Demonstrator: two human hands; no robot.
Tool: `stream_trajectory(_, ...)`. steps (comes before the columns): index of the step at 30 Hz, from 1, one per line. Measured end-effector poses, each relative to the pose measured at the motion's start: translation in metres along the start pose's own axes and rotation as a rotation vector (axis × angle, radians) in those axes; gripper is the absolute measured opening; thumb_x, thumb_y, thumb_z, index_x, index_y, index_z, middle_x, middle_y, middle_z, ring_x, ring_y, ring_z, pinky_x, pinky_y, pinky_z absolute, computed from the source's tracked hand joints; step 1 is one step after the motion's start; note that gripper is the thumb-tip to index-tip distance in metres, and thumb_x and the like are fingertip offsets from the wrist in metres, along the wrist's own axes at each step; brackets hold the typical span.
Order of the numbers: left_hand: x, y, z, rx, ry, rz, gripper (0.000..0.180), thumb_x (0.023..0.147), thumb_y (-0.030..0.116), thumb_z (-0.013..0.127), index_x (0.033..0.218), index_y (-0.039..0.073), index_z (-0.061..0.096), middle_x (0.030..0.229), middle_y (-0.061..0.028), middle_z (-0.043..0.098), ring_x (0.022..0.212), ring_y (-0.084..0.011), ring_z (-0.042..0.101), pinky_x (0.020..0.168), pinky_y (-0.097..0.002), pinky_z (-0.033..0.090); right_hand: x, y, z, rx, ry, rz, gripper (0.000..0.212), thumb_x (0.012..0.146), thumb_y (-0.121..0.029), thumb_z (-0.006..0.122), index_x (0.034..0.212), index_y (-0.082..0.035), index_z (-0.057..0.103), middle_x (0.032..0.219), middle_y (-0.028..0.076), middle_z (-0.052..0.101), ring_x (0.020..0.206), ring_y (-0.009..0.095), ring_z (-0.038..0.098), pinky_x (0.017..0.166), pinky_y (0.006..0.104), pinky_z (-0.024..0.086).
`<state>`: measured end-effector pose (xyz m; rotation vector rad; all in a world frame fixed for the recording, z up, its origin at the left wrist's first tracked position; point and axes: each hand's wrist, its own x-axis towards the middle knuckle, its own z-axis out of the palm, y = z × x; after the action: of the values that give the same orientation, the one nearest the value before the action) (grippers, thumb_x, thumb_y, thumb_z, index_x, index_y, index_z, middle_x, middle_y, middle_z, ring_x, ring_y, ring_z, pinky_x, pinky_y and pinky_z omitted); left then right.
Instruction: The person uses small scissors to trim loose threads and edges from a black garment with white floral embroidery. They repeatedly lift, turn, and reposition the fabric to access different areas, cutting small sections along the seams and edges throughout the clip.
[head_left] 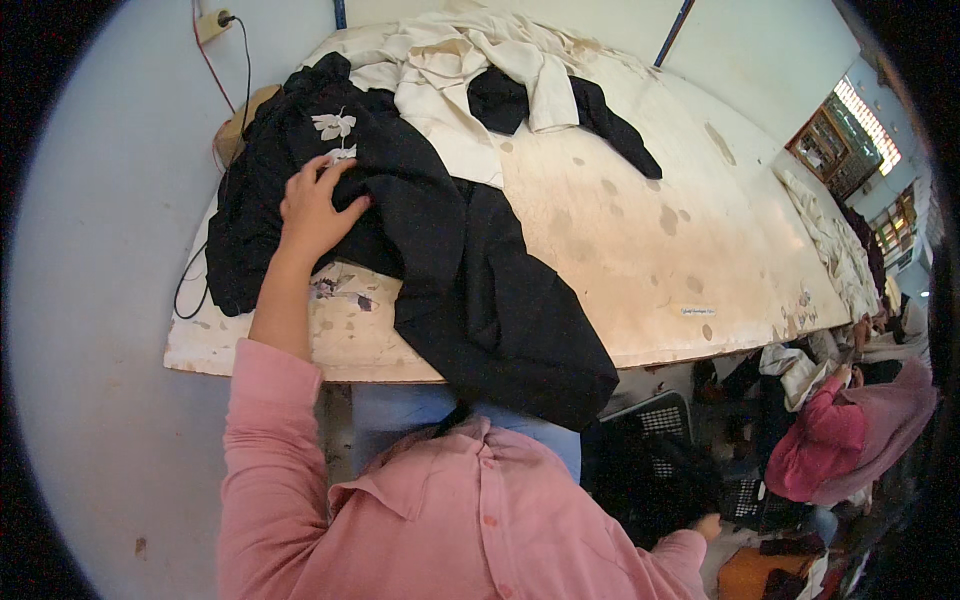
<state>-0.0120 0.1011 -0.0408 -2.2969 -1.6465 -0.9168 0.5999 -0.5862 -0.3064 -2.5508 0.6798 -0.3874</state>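
Observation:
A black garment (440, 200) with white flower embroidery lies bunched across the table's left end, and one part hangs over the front edge towards my body. On it, just beside the flowers, rests my left hand (315, 215), with its thumb and fingers apart and slightly bent. My right hand (709, 526) reaches down at my right side, next to black cloth (640, 470) in a dark plastic crate (672, 412). Only a small part of that hand shows; its fingers are hidden, so whether it grips the cloth does not show.
Cream cloth (440, 75) and a black piece (620, 130) lie at the back of the stained table (640, 270). A wall socket (213, 25) with a hanging cord is at left. Another person (840, 440) in pink sits at right, handling pale cloth.

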Motion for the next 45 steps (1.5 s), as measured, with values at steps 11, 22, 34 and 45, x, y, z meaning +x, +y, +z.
stream_trajectory(11,0.016,0.079,-0.038,-0.699,0.436,0.02,0.03,0.071,-0.003,0.05,0.1,-0.002,0.057,0.097,-0.0217,0.056,0.095,-0.0406,0.055,0.083,-0.0435,0.045,-0.165,-0.105,0.015,0.077,0.043,-0.511,0.056,0.09,-0.042,0.058,0.12,0.005,0.053,0.114,0.025,0.057,0.106,0.039,0.054,0.088,0.0466,0.046)
stream_trajectory(22,-0.076,0.184,-0.039,-0.866,-0.314,0.807,0.076,0.064,0.022,0.079,0.128,0.002,0.043,0.14,-0.0234,0.032,0.129,-0.0427,0.034,0.107,-0.0461,0.03,-0.421,-0.376,-0.153,0.912,-0.808,-1.689,0.123,0.051,-0.074,0.072,0.14,0.0,0.033,0.131,0.02,0.045,0.121,0.035,0.044,0.095,0.0397,0.04)
stream_trajectory(34,0.042,0.025,-0.085,-0.387,-0.243,0.341,0.031,0.074,0.011,0.06,0.105,0.008,0.06,0.104,-0.0159,0.062,0.104,-0.0331,0.058,0.094,-0.0466,0.043,-0.399,-0.444,-0.194,0.692,-0.232,-1.833,0.047,0.061,0.005,0.059,0.106,-0.01,0.056,0.093,0.013,0.06,0.085,0.036,0.06,0.071,0.0428,0.049)
stream_trajectory(45,0.051,0.113,-0.199,-0.958,-0.214,0.446,0.061,0.076,0.037,0.076,0.122,0.003,0.055,0.112,-0.0118,0.063,0.105,-0.0199,0.057,0.095,-0.0311,0.041,-0.276,-0.529,-0.278,1.792,-1.308,-1.219,0.033,0.084,-0.002,0.05,0.116,0.002,0.058,0.111,0.012,0.062,0.098,0.02,0.06,0.089,0.0326,0.047)
